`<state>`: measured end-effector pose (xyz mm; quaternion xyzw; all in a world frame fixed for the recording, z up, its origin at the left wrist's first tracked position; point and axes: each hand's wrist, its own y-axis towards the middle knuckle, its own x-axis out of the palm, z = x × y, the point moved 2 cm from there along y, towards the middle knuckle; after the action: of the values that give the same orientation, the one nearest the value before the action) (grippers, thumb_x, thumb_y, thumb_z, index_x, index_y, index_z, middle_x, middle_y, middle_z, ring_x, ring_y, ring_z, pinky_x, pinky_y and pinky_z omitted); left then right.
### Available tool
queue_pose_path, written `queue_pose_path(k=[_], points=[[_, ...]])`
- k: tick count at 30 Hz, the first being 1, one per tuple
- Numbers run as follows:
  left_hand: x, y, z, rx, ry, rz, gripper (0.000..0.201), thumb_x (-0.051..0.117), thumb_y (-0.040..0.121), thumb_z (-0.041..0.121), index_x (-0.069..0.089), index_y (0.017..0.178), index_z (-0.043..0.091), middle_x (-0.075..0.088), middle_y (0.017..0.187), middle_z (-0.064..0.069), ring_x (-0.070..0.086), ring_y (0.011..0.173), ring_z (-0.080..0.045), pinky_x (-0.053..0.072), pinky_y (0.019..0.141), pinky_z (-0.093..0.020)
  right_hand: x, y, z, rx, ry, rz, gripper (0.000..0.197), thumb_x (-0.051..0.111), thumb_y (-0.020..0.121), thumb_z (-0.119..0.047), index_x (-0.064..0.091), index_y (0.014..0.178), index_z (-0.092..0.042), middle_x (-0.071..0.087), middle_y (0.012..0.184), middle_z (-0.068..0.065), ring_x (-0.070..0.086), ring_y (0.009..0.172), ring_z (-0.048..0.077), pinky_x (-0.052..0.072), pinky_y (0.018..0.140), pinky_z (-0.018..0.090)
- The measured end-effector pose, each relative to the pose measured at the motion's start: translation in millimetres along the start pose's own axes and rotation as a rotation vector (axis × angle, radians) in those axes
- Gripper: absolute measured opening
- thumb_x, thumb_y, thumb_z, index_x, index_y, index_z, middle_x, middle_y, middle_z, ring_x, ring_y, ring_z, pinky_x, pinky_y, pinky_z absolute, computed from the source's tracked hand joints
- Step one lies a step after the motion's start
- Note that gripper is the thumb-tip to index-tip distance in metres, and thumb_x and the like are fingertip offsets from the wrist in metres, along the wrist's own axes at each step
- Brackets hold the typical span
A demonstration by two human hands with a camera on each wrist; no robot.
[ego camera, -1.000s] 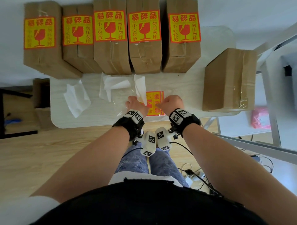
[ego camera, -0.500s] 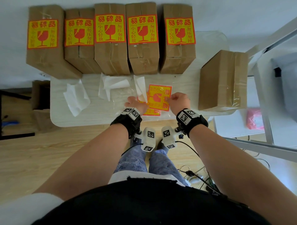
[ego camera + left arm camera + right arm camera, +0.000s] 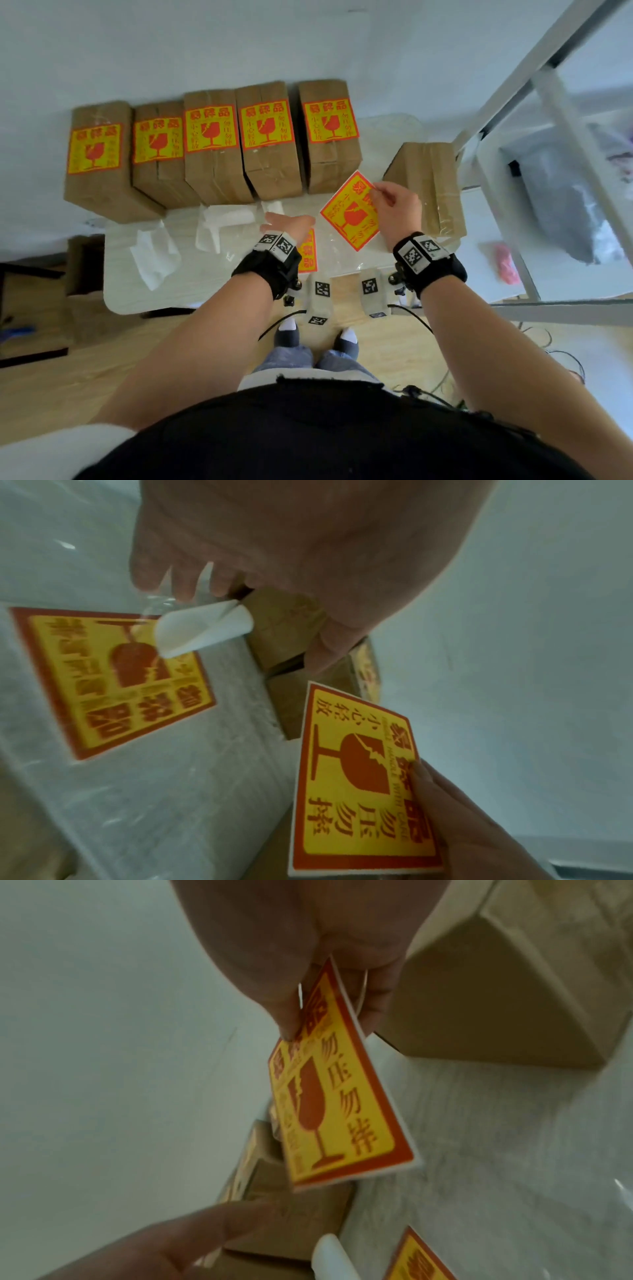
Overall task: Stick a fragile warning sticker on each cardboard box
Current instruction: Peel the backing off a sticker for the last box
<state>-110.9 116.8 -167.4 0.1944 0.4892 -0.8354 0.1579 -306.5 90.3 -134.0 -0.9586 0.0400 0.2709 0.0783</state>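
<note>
- Lifting clear of the table, the right hand now carries the fragile sticker up in the air, tilted like a diamond; half a second ago that sticker was low over the sticker stack with both hands on it.
- Thumb and fingers of the right hand pinch the sticker at its top corner, and the right wrist view shows it hanging down from that pinch, printed face out.
- The left hand has let go of the sticker and now hovers above the table with fingers stretched forward, holding nothing that I can see, though its wrist view is blurred and a curl of white backing paper sits right at its fingertips.
- The right hand has swung toward the unlabelled box, which stands at the right end of the table, just beside the raised sticker and not touching it.
- Five labelled boxes line the far edge in a row, each with a yellow and red label on top, same as before.
- Loose backing papers lie on the table to the left of the hands.
</note>
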Motion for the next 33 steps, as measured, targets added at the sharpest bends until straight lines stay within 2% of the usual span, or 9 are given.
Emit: queue_pose_path(k=[2, 4, 8, 11, 14, 18, 21, 26, 33], points=[[-6, -19, 19, 0.138, 0.046, 0.056, 0.106, 0.074, 0.063, 0.057, 0.031, 0.148, 0.011, 0.039, 0.148, -0.017, 0.047, 0.129, -0.037, 0.045, 0.101, -0.047, -10, 3, -6, -0.032, 0.038, -0.053, 0.018, 0.061, 0.095, -0.019, 0.074, 0.106, -0.016, 0.071, 0.089, -0.004, 0.066, 0.08, 0.01, 0.052, 0.071, 0.02], [-9, -37, 39, 0.374, 0.093, 0.034, 0.075, 0.06, 0.084, 0.056, 0.041, 0.144, 0.015, 0.046, 0.146, -0.01, 0.046, 0.132, -0.032, 0.039, 0.107, -0.041, -21, 5, -13, -0.086, 0.052, -0.114, 0.018, 0.062, 0.094, -0.018, 0.074, 0.108, -0.015, 0.072, 0.09, -0.003, 0.067, 0.081, 0.01, 0.055, 0.074, 0.023], [-8, -73, 65, 0.648, -0.011, -0.154, 0.027, 0.06, 0.095, 0.037, 0.07, 0.112, 0.018, 0.07, 0.114, -0.001, 0.063, 0.11, -0.02, 0.049, 0.091, -0.031, -37, 5, -18, -0.136, 0.129, -0.179, 0.018, 0.063, 0.094, -0.014, 0.074, 0.108, -0.014, 0.074, 0.092, 0.004, 0.067, 0.079, 0.011, 0.055, 0.073, 0.025], [-2, -86, 78, 0.713, -0.009, -0.17, 0.015, 0.069, 0.09, 0.022, 0.072, 0.102, 0.015, 0.073, 0.102, -0.004, 0.068, 0.09, -0.017, 0.054, 0.077, -0.028, -50, 3, -19, -0.134, 0.166, -0.136, 0.013, 0.065, 0.092, -0.016, 0.074, 0.1, -0.021, 0.074, 0.089, 0.007, 0.067, 0.076, 0.013, 0.056, 0.07, 0.03], [7, -100, 83, 0.714, -0.001, -0.222, 0.01, 0.07, 0.089, 0.016, 0.069, 0.098, 0.012, 0.072, 0.095, -0.007, 0.069, 0.078, -0.016, 0.057, 0.062, -0.025, -64, 4, -16, -0.107, 0.054, -0.018, 0.016, 0.07, 0.088, -0.025, 0.073, 0.104, -0.023, 0.072, 0.099, -0.001, 0.064, 0.085, 0.009, 0.049, 0.074, 0.022], [18, -109, 86, 0.636, -0.108, -0.291, 0.011, 0.069, 0.09, 0.011, 0.06, 0.085, 0.01, 0.071, 0.084, -0.008, 0.069, 0.065, -0.014, 0.058, 0.055, -0.024, -76, 1, -19, -0.207, -0.141, 0.15, 0.02, 0.073, 0.083, -0.033, 0.074, 0.102, -0.028, 0.066, 0.107, -0.007, 0.057, 0.102, 0.017, 0.048, 0.088, 0.035], [26, -113, 89, 0.593, -0.161, -0.355, 0.014, 0.066, 0.093, 0.012, 0.058, 0.081, 0.009, 0.068, 0.081, -0.01, 0.067, 0.062, -0.014, 0.059, 0.055, -0.026, -77, -7, -28, -0.284, -0.165, 0.168, 0.014, 0.072, 0.084, -0.029, 0.077, 0.096, -0.025, 0.062, 0.097, -0.007, 0.052, 0.095, 0.013, 0.04, 0.081, 0.027], [36, -114, 94, 0.593, -0.132, -0.35, 0.022, 0.064, 0.095, 0.016, 0.059, 0.074, 0.012, 0.059, 0.063, -0.006, 0.055, 0.039, -0.004, 0.046, 0.042, -0.017, -69, -14, -26, -0.3, -0.041, 0.102, 0.012, 0.072, 0.085, -0.024, 0.078, 0.095, -0.022, 0.071, 0.088, -0.004, 0.059, 0.075, 0.011, 0.043, 0.066, 0.022], [45, -129, 98, 0.51, -0.272, -0.524, 0.012, 0.051, 0.096, -0.005, 0.063, 0.094, -0.008, 0.066, 0.081, -0.019, 0.069, 0.06, -0.019, 0.061, 0.062, -0.026, -80, -16, -22, -0.233, -0.014, 0.071, 0.016, 0.068, 0.088, -0.023, 0.077, 0.101, -0.019, 0.073, 0.098, -0.003, 0.063, 0.085, 0.012, 0.05, 0.075, 0.027]])
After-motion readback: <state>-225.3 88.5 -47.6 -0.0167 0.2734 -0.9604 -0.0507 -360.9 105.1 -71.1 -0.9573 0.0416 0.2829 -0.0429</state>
